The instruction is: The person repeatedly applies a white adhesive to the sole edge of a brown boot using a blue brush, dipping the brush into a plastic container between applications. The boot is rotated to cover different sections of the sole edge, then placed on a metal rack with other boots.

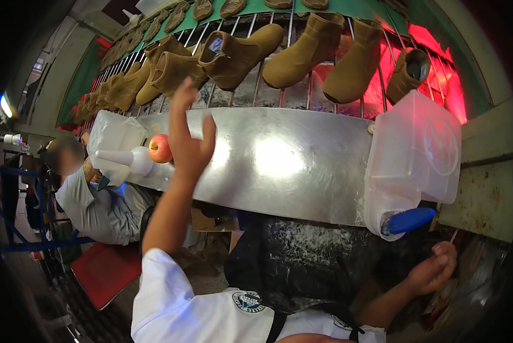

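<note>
My left hand (192, 146) reaches over the metal work surface (302, 166), with fingers stretched out and thumb apart. It is a little blurred. Its fingertips come close to a tan ankle boot (173, 74) on the rack, and no grip on the boot shows. Beside the wrist lie a red apple (160, 148) and a white squeeze bottle (133, 160) with a long nozzle. At lower right, my right hand (436, 270) is closed, its fingers curled. A thin pale stick shows just above it; what the fingers hold, if anything, I cannot make out.
More tan boots (305, 51) line the barred rack behind the surface, over a red glow. A clear plastic container (410, 148) stands at the right end, with a blue-handled item (410, 220) by it. Another translucent tub (116, 134) and a seated co-worker (99, 203) are at left.
</note>
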A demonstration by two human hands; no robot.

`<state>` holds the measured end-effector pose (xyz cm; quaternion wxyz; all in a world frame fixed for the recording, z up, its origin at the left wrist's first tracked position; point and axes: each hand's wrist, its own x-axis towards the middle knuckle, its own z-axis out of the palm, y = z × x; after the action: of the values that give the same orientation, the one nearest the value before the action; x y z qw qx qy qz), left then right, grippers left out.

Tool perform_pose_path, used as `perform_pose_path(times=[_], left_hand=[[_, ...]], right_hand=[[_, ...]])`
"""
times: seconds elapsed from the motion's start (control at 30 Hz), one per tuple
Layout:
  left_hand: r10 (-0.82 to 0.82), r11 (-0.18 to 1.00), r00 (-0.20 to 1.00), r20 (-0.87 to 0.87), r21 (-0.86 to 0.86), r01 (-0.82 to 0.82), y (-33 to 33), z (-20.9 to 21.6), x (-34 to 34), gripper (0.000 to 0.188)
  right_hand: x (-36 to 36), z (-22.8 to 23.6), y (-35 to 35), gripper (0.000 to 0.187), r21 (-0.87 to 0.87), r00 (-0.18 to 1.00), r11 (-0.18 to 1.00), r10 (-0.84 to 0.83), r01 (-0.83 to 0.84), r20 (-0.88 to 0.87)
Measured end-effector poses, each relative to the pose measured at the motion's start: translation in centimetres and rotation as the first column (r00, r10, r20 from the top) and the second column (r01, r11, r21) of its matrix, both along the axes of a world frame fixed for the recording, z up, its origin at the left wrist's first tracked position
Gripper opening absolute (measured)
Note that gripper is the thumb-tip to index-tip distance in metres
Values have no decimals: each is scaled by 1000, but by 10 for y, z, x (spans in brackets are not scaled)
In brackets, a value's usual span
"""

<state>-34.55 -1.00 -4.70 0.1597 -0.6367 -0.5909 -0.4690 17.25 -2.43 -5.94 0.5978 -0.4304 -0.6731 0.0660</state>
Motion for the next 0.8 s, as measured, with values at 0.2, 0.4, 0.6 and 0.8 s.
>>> perform_pose_path(times=[0.2, 0.4, 0.6, 0.8], left_hand=[[204, 805, 743, -637, -322, -498, 134, 34, -141, 46], [-561, 166, 741, -370, -926, -338, 210, 14, -197, 80], [-38, 122, 864, -502, -861, -494, 224, -24, -190, 95], [247, 212, 804, -541, -779, -590, 203, 0, -172, 110]], right_hand=[[-20, 18, -9, 43, -140, 999, 990, 14, -20, -48], [-41, 34, -5, 34, -264, 984, 948, -172, 176, 39], [-58, 39, 4, 53, -477, 994, 872, 106, -109, -33], [-70, 42, 9, 58, -561, 971, 794, 208, -236, -114]])
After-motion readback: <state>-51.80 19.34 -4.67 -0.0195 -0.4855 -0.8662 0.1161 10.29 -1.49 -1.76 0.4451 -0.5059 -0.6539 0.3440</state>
